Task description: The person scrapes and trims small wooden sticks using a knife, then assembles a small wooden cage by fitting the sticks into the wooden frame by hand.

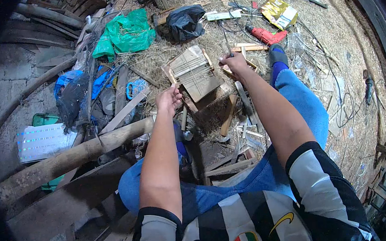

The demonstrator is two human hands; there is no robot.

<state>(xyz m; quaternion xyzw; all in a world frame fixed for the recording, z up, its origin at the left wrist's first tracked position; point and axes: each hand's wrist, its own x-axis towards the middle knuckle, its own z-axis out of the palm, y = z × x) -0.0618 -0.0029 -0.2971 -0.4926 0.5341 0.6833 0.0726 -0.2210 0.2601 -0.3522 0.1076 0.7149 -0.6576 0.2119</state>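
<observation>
A wooden board (pixel 203 88) lies in front of me on a block, with several thin sticks (pixel 192 70) across it. At its lower left corner is my left hand (pixel 169 100), fingers pinched together. Whatever sits in that pinch is too small to make out. My right hand (pixel 235 65), to the right of the board, is closed around a slim, knife-like tool (pixel 228 43). Its narrow blade points up and away from me, and the handle is mostly hidden in my fist.
Beyond the board lie a green plastic bag (pixel 131 32), a black bag (pixel 185 22), a red power drill (pixel 267 36) and a yellow packet (pixel 280 13). A thick bamboo pole (pixel 74 154) crosses at left. Wood scraps (pixel 229 115) and a cable (pixel 336 78) litter the straw-covered floor.
</observation>
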